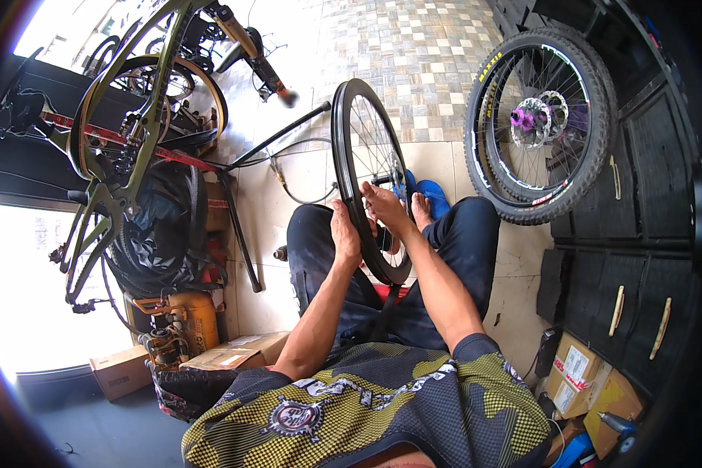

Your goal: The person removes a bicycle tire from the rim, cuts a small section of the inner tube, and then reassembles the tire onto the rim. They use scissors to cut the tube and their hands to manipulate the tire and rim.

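Note:
A black deep-rimmed bicycle wheel (342,148) stands upright between my knees, its edge turned toward me and its thin spokes showing on the right side. My left hand (345,235) presses against the rim's left side, thumb up and the other fingers partly hidden by the wheel. On the opposite side, my right hand (386,209) closes on the rim near the spokes, some fingertips out of sight. Whether a tyre sits on the rim I cannot tell.
A green bike frame (144,132) hangs on a repair stand (246,234) at left. Wheels with knobby tyres (476,148) lean against black cabinets (639,203) at right. An orange compressor tank (195,316) and cardboard boxes (238,352) stand lower left; more boxes (577,374) lie lower right.

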Demonstrator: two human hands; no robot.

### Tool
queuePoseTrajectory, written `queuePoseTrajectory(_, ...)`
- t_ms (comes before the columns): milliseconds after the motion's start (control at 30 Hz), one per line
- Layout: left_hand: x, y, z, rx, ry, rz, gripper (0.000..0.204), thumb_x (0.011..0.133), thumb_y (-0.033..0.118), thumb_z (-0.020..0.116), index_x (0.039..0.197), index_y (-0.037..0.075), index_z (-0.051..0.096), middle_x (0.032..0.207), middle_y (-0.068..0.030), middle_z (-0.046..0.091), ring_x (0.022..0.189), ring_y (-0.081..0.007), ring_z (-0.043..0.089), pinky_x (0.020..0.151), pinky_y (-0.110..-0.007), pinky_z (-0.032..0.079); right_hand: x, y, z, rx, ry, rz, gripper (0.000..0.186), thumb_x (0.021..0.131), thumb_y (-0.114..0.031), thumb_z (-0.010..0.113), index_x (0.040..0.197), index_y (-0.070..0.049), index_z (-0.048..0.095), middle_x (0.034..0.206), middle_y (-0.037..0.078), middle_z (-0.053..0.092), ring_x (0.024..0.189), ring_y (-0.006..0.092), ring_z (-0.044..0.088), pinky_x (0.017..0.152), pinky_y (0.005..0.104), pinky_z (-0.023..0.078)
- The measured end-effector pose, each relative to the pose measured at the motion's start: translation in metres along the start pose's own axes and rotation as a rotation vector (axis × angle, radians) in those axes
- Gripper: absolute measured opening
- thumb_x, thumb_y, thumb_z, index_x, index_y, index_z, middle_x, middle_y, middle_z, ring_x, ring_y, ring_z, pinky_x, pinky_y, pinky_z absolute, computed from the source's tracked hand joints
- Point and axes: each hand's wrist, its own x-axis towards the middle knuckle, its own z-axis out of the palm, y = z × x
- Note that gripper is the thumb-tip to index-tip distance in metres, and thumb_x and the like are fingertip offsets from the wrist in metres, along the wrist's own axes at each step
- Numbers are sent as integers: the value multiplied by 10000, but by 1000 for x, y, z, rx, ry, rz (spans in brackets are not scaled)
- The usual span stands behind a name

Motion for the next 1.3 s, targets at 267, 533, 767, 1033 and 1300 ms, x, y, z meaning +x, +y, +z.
queuePoseTrajectory(267,0,-1,-1,-15,23,-4,720,1068,725,363,1118,48,603,728,-74,662,555,-159,625,511,-279,518,1,1,-3,-31,-66,-19,562,1037,-611,622,1085,-55,690,676,-66,484,525,26,462,488,202,408)
queuePoseTrajectory(533,0,-5,3,-40,37,12,706,1063,732,373,1107,61,585,702,-79,650,540,-166,623,501,-284,511,0,0,-4,27,-54,-10,548,1013,-611,660,1051,-65,689,652,-79,464,506,24,444,462,209,388)
queuePoseTrajectory(767,-4,-9,7,-18,61,54,665,1066,711,409,1139,68,561,733,-71,649,549,-157,623,497,-278,513,-8,-6,3,181,39,19,561,1004,-647,650,985,-87,674,633,-86,452,500,20,438,463,208,378)
queuePoseTrajectory(1033,-6,-6,11,-4,57,62,627,1086,673,408,1135,66,558,738,-71,653,561,-155,634,509,-279,530,-4,-3,-2,33,2,-10,541,1009,-606,669,1096,-73,686,678,-75,491,517,17,454,480,205,390)
queuePoseTrajectory(1300,-9,-5,11,33,29,74,550,1133,580,385,1114,67,586,777,-51,661,537,-144,615,489,-280,513,-13,-9,5,-20,20,8,642,994,-695,618,1089,-62,659,619,-69,449,503,43,471,489,205,408)
